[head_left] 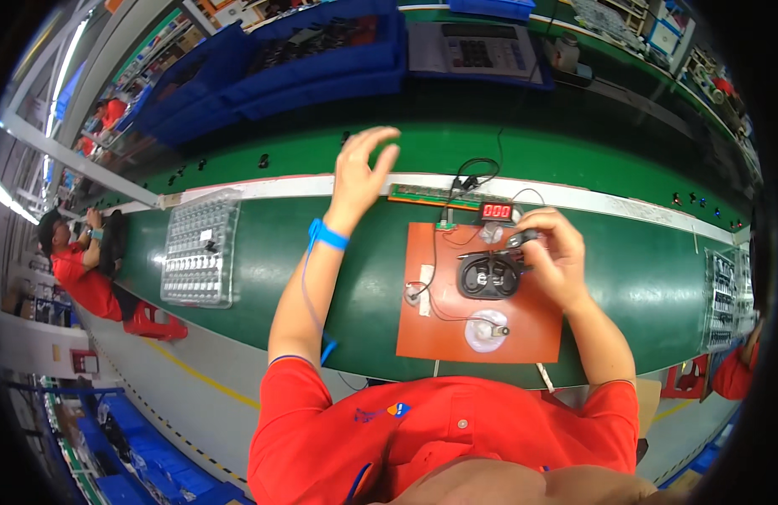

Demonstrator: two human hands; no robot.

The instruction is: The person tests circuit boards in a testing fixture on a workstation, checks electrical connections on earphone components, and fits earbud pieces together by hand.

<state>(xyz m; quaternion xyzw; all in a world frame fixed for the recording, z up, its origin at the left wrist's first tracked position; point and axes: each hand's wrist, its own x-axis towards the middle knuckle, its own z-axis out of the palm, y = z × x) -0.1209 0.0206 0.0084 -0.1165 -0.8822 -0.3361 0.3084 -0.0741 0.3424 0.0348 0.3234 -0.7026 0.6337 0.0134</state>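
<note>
My left hand (362, 172) reaches past the white rail over the green belt, thumb and fingers apart and nothing seen in them. A small black part (345, 137) lies on the belt beside its fingers, partly hidden. A blue wrist strap (328, 235) with a cord circles my left wrist. My right hand (559, 252) pinches a small black earbud-like part (520, 239) above the orange mat (528, 341). Just left of that hand lies an open black earbud case (488, 278) with shiny shapes inside. Behind it stands a small meter (496, 211) with lit red digits.
Thin wires (435, 286) cross the mat to a white round pad (486, 331). Clear trays (199, 252) stand at left and far right. Blue bins (313, 63) and a calculator-like device (482, 52) sit beyond the belt. Small black parts (263, 160) dot the belt.
</note>
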